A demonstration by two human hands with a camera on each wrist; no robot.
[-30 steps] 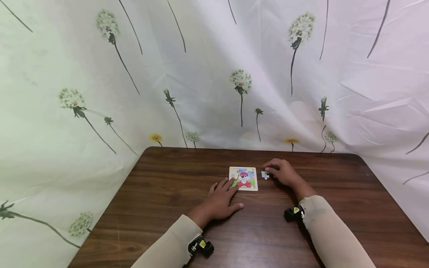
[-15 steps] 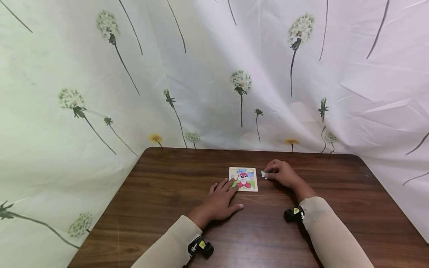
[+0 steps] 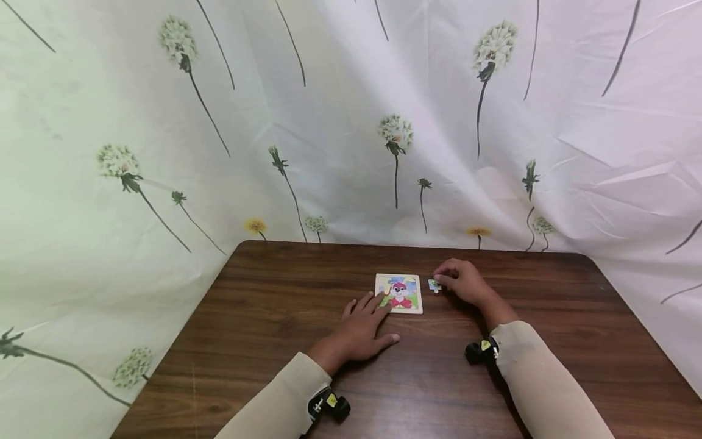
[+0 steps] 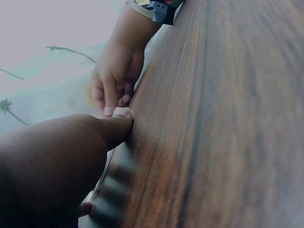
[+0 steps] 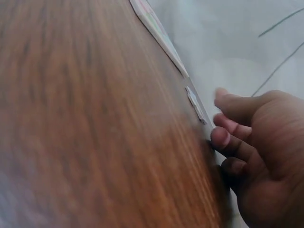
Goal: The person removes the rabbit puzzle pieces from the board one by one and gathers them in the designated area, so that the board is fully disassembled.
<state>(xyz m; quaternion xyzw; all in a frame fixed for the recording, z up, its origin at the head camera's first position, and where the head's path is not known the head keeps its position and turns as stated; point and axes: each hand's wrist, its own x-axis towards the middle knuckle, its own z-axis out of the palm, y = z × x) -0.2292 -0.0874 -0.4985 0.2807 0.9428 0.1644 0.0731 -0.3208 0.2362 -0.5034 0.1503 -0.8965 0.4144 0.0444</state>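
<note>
A small square picture puzzle [image 3: 411,294], with a red and white cartoon animal in a pale frame, lies on the brown wooden table. My left hand [image 3: 359,332] is spread flat, its fingertips resting on the puzzle's lower left part. Just right of the frame is a loose jigsaw piece [image 3: 434,285], blue and green, flat on the tabletop in the right wrist view. My right hand [image 3: 466,285] hovers right at that piece, its thumb and fingers loosely bent and apart. From the right wrist, the thumb [image 5: 232,103] shows beyond the piece's edge, with nothing pinched.
The dark wood table [image 3: 263,323] reaches back to a white cloth backdrop [image 3: 340,152] printed with dandelions. Each wrist wears a small black camera [image 3: 340,407] over a beige sleeve [image 3: 543,372].
Half a second ago my right fingers covered much of the loose piece; now they have drawn back slightly and more of it shows. My left hand has stayed in place.
</note>
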